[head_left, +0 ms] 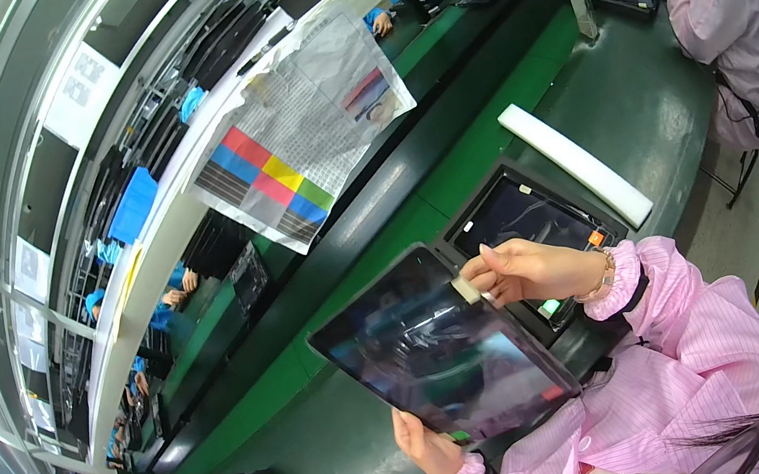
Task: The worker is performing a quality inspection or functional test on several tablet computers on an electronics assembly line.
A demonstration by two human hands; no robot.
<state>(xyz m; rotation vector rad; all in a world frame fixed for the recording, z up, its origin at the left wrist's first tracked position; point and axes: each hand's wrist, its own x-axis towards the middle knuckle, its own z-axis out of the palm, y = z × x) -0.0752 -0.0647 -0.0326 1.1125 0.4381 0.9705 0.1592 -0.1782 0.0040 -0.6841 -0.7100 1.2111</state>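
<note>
- The left hand (425,447) grips the lower edge of a dark flat tablet (440,348), thumb on the glossy front and the other fingers hidden behind the panel.
- The tablet is held up off the bench (641,105), tilted, its screen facing the wearer and reflecting the room's lights.
- The right hand (528,270) is closed around a small pale piece (466,289), pinched between thumb and fingertips and touching the tablet's upper right edge.
- What the pale piece is cannot be told; it looks like a small pad or tab.
- Both forearms wear pink striped sleeves (693,344) with elastic cuffs, and a bracelet (604,277) sits at the right wrist.
- Just behind the right hand, a second dark tablet lies in a black tray (522,212) on the bench, with a small orange mark near its right corner.
- A long white foam bar (575,164) lies on the bench just beyond the tray, slanting away to the upper left.
- A green conveyor strip (483,132) runs along the far side of the bench.
- Above it, a sheet with a coloured chart (273,180) in a clear sleeve hangs from a white rail.
- At the upper right, another person in a pink coat (726,13) sits at the same bench, well apart.
- More workers' hands and blue sleeves (174,291) show on the far side of the line.
</note>
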